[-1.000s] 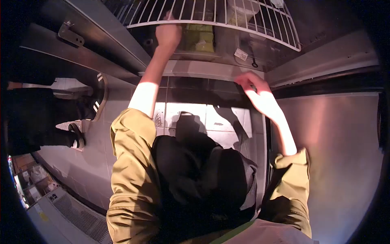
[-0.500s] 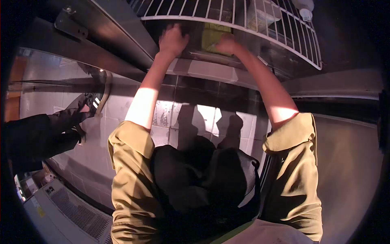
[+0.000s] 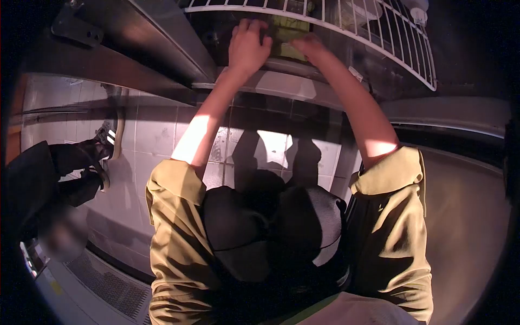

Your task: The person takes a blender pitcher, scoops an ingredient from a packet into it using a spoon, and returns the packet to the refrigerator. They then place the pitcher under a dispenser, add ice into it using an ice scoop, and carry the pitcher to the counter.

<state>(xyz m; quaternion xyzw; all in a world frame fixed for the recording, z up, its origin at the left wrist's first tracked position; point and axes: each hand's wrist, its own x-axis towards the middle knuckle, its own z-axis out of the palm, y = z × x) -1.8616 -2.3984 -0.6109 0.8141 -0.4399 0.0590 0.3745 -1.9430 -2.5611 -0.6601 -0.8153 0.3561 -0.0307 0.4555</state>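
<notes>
Beneath a white wire shelf (image 3: 303, 15) in a metal cabinet, a yellow-green, flat rectangular thing (image 3: 290, 26) lies on the floor of the compartment. Whether it is a cloth or a container, I cannot make out. My right hand (image 3: 309, 46) is at its near right edge, fingers curled in and seemingly gripping it; their tips are dim. My left hand (image 3: 249, 47) reaches in just to its left, thumb apart from the bent fingers, with nothing visible in it.
A metal door (image 3: 157, 38) stands at the upper left. White items (image 3: 364, 12) rest on the wire shelf at right. Another person's legs and shoes (image 3: 105, 143) are on the tiled floor (image 3: 157, 127) at left. A vented panel (image 3: 111, 284) is at lower left.
My left hand has moved right, closer to the yellow-green thing. My right hand stays at its edge and has shifted slightly up. The view has shifted a little.
</notes>
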